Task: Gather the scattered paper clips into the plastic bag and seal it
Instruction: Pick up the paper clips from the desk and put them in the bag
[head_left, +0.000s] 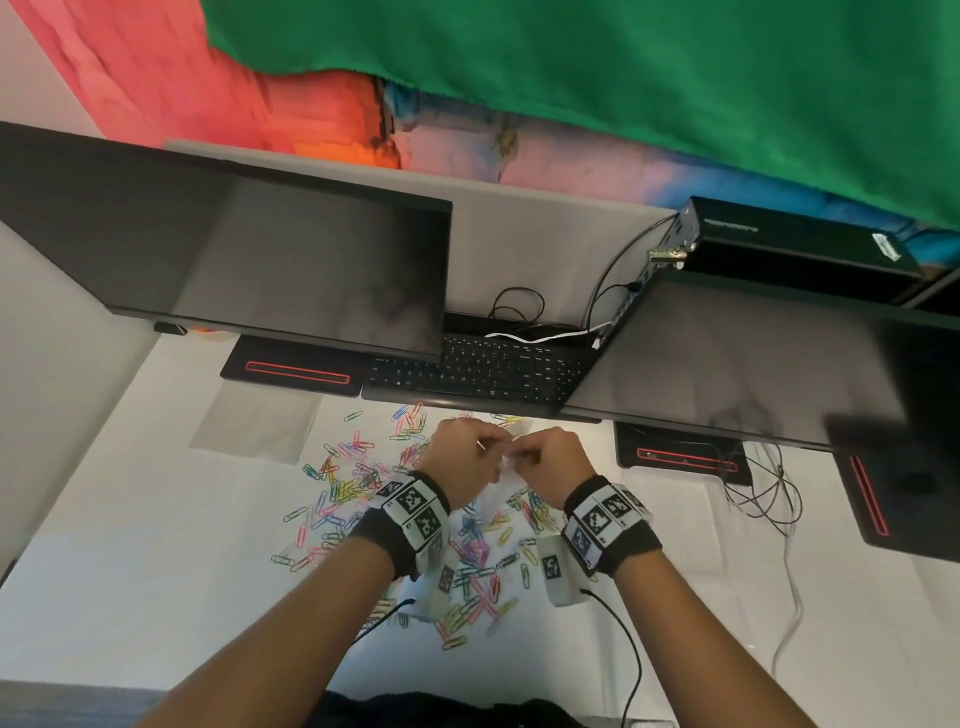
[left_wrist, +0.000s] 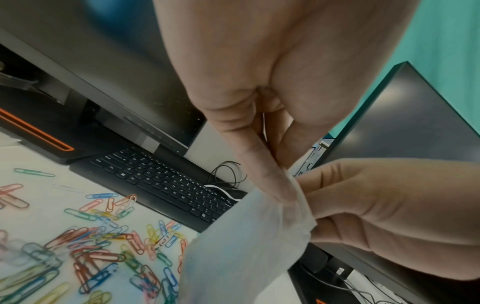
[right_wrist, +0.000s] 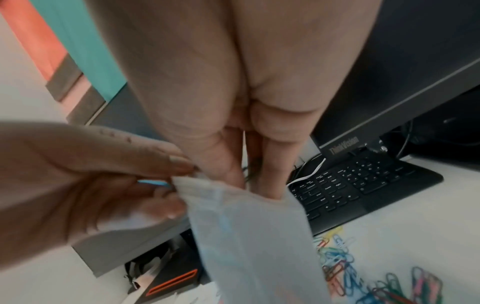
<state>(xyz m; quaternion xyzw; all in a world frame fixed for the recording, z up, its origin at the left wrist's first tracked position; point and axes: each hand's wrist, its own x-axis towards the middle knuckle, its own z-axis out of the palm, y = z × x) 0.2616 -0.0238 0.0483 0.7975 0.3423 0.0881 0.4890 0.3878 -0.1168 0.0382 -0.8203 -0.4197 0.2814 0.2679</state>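
Note:
Many coloured paper clips (head_left: 353, 483) lie scattered over the white table (head_left: 130, 571), also seen in the left wrist view (left_wrist: 98, 246) and right wrist view (right_wrist: 337, 261). Above them both hands hold a small clear plastic bag (left_wrist: 246, 246) by its top edge; it hangs down limp (right_wrist: 259, 246). My left hand (head_left: 462, 452) pinches one side of the mouth (left_wrist: 283, 179). My right hand (head_left: 550, 457) pinches the other side, its fingertips (right_wrist: 257, 185) at the opening. Something thin and blue shows between the left fingers; I cannot tell what it is.
Two dark monitors (head_left: 260, 260) (head_left: 753, 364) overhang the back of the table, with a black keyboard (head_left: 478, 369) between them. Their black bases (head_left: 296, 371) (head_left: 685, 457) and loose cables (head_left: 769, 499) sit at the back and right. A flat clear sheet (head_left: 254, 426) lies at left.

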